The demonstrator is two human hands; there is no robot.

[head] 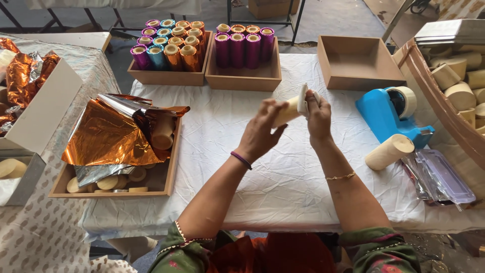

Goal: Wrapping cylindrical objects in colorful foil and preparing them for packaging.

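Cream cardboard is what the short tube (284, 112) seems to be made of, and it is being held up in the air above the middle of the desk (283, 167), tilted with its far end raised toward the right. The left hand (262, 132) is curling round the tube's lower body, fingers clasped about it, likely so that it is staying steady while the other end is being worked. The right hand (317, 117) is pinching a pale round disc (303, 98) against the tube's upper end, thumb and fingers closed on its edge, as if seating it like a cap.

A second bare tube (389, 151) is lying on its side on the white cloth near the right forearm, close enough to be within easy reach. Just behind it a blue tape dispenser (386, 115) is sitting with its roll facing the person. An empty wooden tray (356, 63) is standing at the far right of the desk, and two more trays are holding upright tubes already wrapped: one of magenta ones (245, 48), one of mixed colours (169, 46). To the left, a wooden box (164, 184) is keeping sheets of copper foil (108, 134) and loose discs together. Clear plastic sleeves (439, 177) are lying at the right edge, beside a large bin of plain tubes (462, 76)
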